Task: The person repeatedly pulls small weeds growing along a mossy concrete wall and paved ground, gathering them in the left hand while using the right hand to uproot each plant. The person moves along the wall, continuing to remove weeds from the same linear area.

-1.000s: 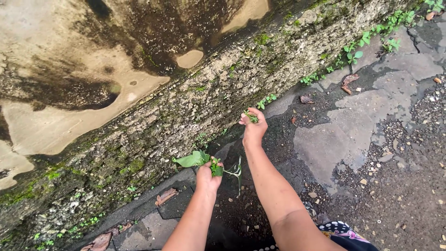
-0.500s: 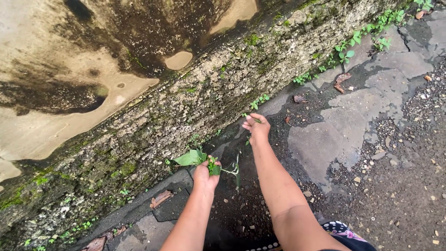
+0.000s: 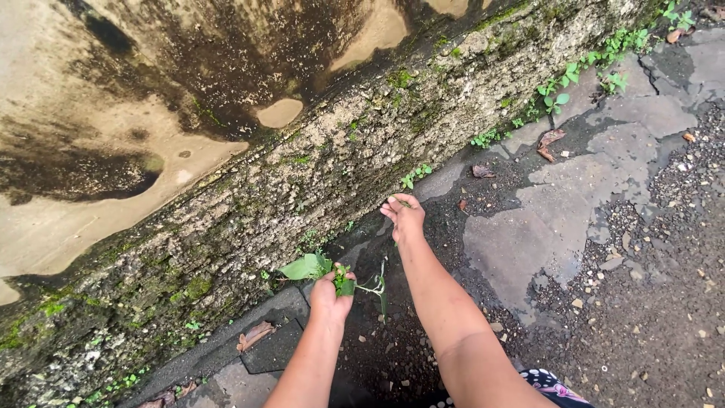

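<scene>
My left hand is closed around a bunch of pulled green weeds, whose leaves and thin stems stick out to both sides. My right hand is stretched forward, low at the foot of a mossy stone wall, with a small green sprig pinched in its fingers. A small weed grows from the wall's base just beyond that hand.
The stained wall runs diagonally from lower left to upper right. More small weeds grow along its base farther right. Wet cracked paving, gravel and dead leaves cover the ground.
My right hand has drawn back a little from the wall's base with a small sprig in its fingers. The left hand keeps hold of its bunch.
</scene>
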